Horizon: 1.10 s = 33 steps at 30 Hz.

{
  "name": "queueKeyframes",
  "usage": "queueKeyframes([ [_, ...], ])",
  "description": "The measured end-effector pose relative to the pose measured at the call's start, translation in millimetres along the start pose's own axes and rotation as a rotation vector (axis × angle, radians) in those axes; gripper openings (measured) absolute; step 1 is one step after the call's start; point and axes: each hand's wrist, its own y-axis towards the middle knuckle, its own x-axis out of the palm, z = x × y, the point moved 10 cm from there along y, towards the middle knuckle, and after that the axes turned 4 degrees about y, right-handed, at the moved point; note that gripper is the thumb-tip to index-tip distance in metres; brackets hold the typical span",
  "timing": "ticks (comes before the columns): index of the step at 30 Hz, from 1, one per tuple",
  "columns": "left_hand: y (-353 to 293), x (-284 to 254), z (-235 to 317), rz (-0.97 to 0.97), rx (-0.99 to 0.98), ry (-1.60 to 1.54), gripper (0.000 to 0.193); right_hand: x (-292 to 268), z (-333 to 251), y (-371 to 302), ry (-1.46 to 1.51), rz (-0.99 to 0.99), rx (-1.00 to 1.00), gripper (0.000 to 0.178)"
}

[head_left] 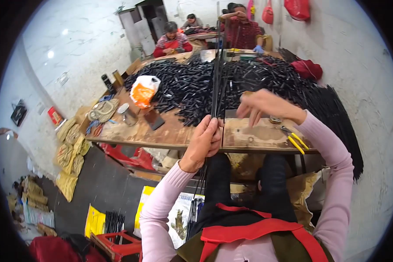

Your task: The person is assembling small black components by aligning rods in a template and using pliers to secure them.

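My left hand (205, 137) is closed around a bundle of long, thin black strips (216, 87). The strips stand upright above the fist, and their lower ends run down beside my leg. To the right, over the table's near part, my right hand (266, 107) is blurred by motion. Its fingers look stretched apart, and I see nothing held in them. Just below that hand lies a pair of pliers with yellow handles (296, 142). Behind both hands spreads a heap of short black pieces (179, 83), too small to name.
The wooden table (157, 135) carries an orange-and-white plastic bag (144, 91) and a glass jar (126, 114). Long black strips (336, 118) hang over its right end. Several people sit beyond the heap. A red stool (118, 244) stands at lower left.
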Motion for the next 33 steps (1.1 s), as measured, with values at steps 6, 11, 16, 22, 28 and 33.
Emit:
queueKeyframes([
  [6, -4.4, -7.2, -14.3, 0.034, 0.034, -0.03, 0.021, -123.4, -42.2, 59.3, 0.441, 0.57, -0.433, 0.049],
  [11, -4.1, -15.6, -12.6, 0.129, 0.124, 0.092, 0.026, -83.8, -48.2, 90.2, 0.304, 0.331, -0.254, 0.046],
  [16, 1.4, -23.4, -11.3, 0.153, 0.158, 0.089, 0.025, -42.7, -17.5, 76.0, 0.111, 0.284, -0.181, 0.028],
  [22, 15.8, -25.2, -2.2, 0.289, 0.319, 0.137, 0.02, -55.6, -33.2, 66.4, 0.186, 0.31, -0.298, 0.013],
  [28, 24.7, -7.7, -3.7, 0.235, 0.246, 0.096, 0.017, -43.7, -20.6, 61.4, 0.768, 0.092, -0.267, 0.023],
  [33, 24.5, -15.0, -1.3, 0.276, 0.259, 0.04, 0.019, -43.3, -23.3, 48.4, 0.961, -0.039, -0.309, 0.056],
])
